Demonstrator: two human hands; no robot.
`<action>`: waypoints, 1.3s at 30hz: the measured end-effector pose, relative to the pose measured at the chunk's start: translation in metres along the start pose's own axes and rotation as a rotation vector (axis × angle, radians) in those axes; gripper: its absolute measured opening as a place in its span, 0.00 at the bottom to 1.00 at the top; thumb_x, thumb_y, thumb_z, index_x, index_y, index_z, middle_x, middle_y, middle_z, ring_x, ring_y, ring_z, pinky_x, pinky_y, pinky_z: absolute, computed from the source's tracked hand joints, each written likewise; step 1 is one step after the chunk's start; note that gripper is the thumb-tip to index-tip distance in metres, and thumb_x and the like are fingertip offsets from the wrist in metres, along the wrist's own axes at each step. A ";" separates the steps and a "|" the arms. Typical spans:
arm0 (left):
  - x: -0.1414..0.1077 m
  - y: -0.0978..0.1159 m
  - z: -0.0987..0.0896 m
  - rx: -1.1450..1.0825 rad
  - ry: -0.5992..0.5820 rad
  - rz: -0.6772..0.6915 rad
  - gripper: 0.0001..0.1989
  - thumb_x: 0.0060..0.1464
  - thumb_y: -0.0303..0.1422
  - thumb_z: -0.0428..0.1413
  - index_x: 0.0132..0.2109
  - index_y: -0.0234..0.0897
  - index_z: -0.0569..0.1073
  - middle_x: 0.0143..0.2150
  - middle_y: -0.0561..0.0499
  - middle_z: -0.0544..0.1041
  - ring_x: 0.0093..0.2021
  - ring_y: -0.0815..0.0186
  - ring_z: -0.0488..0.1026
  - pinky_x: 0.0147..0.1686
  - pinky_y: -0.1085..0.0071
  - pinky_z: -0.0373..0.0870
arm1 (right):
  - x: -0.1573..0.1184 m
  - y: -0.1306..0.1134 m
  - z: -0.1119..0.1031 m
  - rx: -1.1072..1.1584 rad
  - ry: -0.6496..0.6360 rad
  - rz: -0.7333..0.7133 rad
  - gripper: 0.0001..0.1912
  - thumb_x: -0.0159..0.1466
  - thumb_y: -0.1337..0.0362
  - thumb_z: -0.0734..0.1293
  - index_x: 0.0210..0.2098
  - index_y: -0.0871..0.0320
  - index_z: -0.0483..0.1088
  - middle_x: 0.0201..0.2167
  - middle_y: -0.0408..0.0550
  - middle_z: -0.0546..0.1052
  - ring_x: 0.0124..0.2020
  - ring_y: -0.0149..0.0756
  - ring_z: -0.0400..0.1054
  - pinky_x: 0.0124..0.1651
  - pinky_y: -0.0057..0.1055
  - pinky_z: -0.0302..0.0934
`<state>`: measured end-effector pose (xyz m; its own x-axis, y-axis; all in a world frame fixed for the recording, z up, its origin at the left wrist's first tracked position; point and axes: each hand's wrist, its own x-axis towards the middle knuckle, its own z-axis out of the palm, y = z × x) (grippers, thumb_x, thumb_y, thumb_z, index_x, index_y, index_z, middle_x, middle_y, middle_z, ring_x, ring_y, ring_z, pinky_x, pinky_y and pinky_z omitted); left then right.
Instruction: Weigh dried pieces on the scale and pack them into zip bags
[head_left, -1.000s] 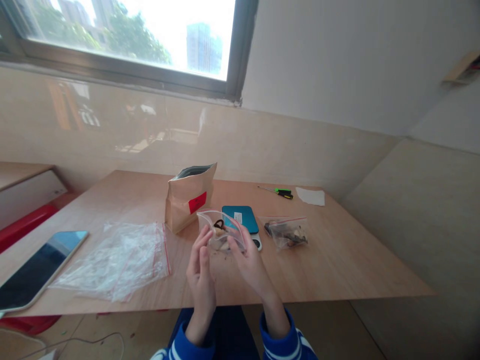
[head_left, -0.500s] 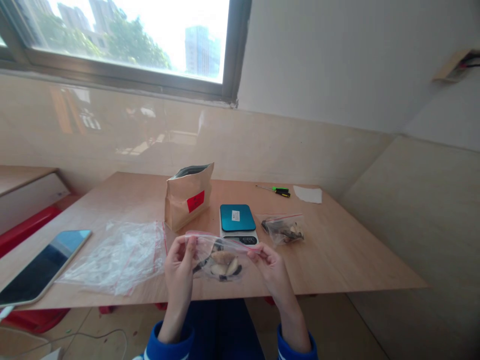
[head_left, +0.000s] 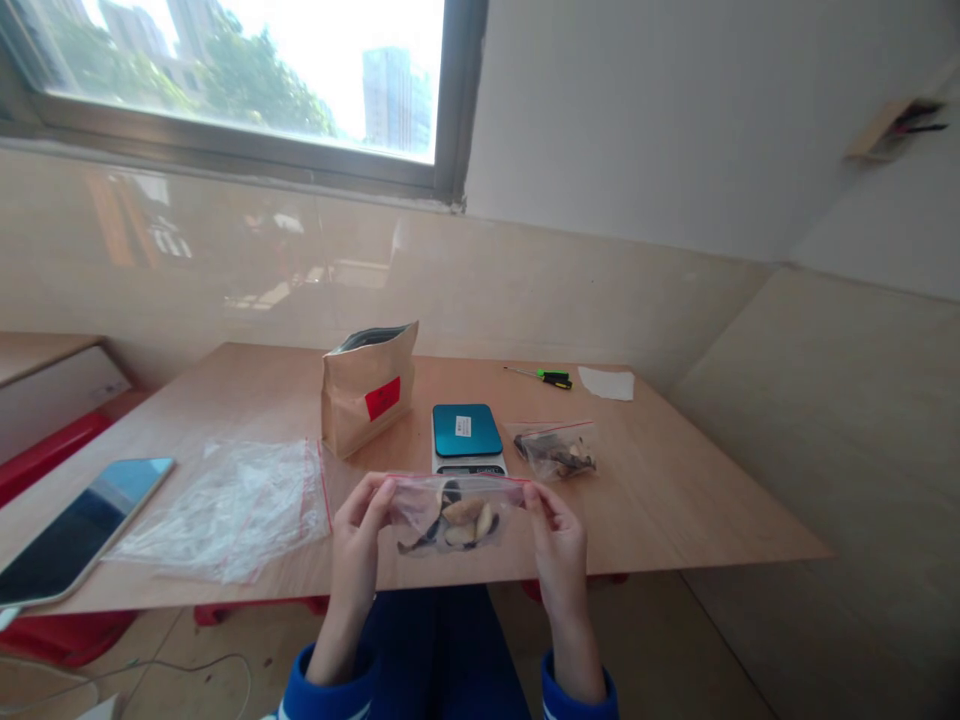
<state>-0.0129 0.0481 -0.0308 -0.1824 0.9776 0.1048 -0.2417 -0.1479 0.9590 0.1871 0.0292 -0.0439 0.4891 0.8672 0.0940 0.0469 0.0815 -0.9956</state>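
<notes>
A clear zip bag with a red seal line hangs between my hands over the table's front edge. Inside lie several tan and dark dried slices, perhaps mushroom. My left hand pinches the bag's upper left corner, and my right hand pinches the upper right one. The seal is stretched straight; whether it is closed I cannot tell. Just beyond the bag sits a small digital scale with a blue plate, its display partly hidden. Right of the scale lies another filled zip bag.
An open brown paper pouch with a red label stands behind left. Several clear zip bags lie at left beside a phone or tablet. Screwdrivers and a white paper piece lie at the back right. A red stool is below.
My hands have drawn slightly apart, and the zip bag's sagging top edge is now pulled taut and straight. The bag faces me more fully. The view has shifted a little.
</notes>
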 end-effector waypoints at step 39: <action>-0.011 0.008 0.003 0.090 0.116 0.095 0.14 0.47 0.42 0.63 0.36 0.36 0.76 0.31 0.50 0.81 0.33 0.64 0.79 0.30 0.73 0.76 | -0.012 -0.004 0.003 0.149 -0.033 -0.023 0.18 0.58 0.49 0.69 0.31 0.60 0.75 0.26 0.45 0.77 0.30 0.34 0.70 0.36 0.28 0.64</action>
<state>-0.0097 0.0366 -0.0230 -0.3100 0.9354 0.1697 -0.1329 -0.2194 0.9665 0.1783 0.0200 -0.0412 0.4605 0.8797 0.1187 -0.0733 0.1710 -0.9825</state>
